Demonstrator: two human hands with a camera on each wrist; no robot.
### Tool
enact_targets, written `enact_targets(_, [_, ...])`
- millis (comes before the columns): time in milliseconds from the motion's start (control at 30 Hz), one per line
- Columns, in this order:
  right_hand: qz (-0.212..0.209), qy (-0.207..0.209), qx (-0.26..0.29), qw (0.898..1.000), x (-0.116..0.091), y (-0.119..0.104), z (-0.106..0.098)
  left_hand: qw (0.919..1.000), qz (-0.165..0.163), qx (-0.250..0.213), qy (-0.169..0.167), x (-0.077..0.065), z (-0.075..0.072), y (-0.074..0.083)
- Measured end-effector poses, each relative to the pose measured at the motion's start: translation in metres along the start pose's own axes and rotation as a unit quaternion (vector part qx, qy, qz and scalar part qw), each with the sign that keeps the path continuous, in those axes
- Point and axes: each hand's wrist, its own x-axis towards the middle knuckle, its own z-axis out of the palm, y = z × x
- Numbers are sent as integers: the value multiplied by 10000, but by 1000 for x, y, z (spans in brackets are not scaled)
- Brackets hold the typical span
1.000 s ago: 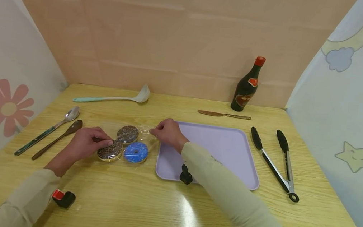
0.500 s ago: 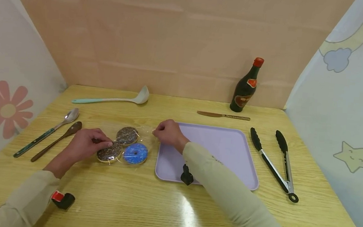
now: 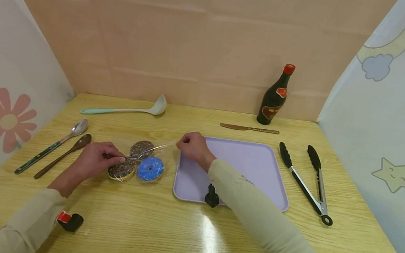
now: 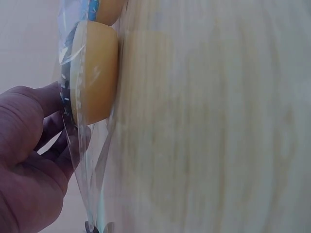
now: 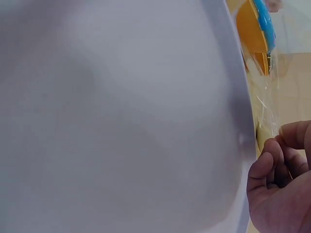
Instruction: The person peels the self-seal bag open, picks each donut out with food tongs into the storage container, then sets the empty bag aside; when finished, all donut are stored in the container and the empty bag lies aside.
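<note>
A clear plastic bag lies on the table with three doughnuts inside. One has blue icing; the other two, a far chocolate doughnut and a near chocolate doughnut, have sprinkles. My left hand grips the bag's left part, its thumb by the near chocolate doughnut. In the left wrist view, that doughnut's pale side shows through the film. My right hand pinches the bag's right edge over the tray's left rim, and the film is drawn taut towards it. The right wrist view shows its thumb and fingertips together.
A lilac tray lies right of the bag, with open tongs beyond. Behind are a knife, a dark bottle and a ladle. A metal spoon and a wooden spoon lie left.
My right hand has moved a little to the right, drawing the bag's edge with it into a stretched fold. My left hand stays in place on the bag.
</note>
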Motion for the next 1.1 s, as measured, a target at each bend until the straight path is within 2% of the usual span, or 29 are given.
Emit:
enact_targets(167, [111, 161, 43, 9998, -1, 3, 0, 10000, 45, 18, 20, 1, 1, -1])
enact_targets(467, [39, 126, -383, 9992, -9, 8, -10, 10000, 7, -30, 74, 1, 3, -1])
enact_targets(567, [-258, 201, -495, 9982, -13, 8, -16, 9999, -58, -73, 88, 1, 3, -1])
enact_targets(633, [-598, 90, -658, 9960, -17, 7, -18, 9999, -99, -72, 92, 0, 3, -1])
enact_targets(733, [-1282, -347, -944, 9866, -25, 7, -18, 9999, -117, -59, 110, -1, 2, -1])
enact_targets(867, [-2007, -873, -1469, 9646, -36, 7, -15, 9998, -31, -14, 203, -1, 2, -1])
enact_targets(1000, [-2226, -1002, -1862, 9517, -41, 6, -12, 9995, 34, 23, 305, 1, 4, -1])
enact_targets(1100, [-2280, -1034, -1972, 9479, -43, 6, -10, 9995, -48, -32, 311, 1, 5, 0])
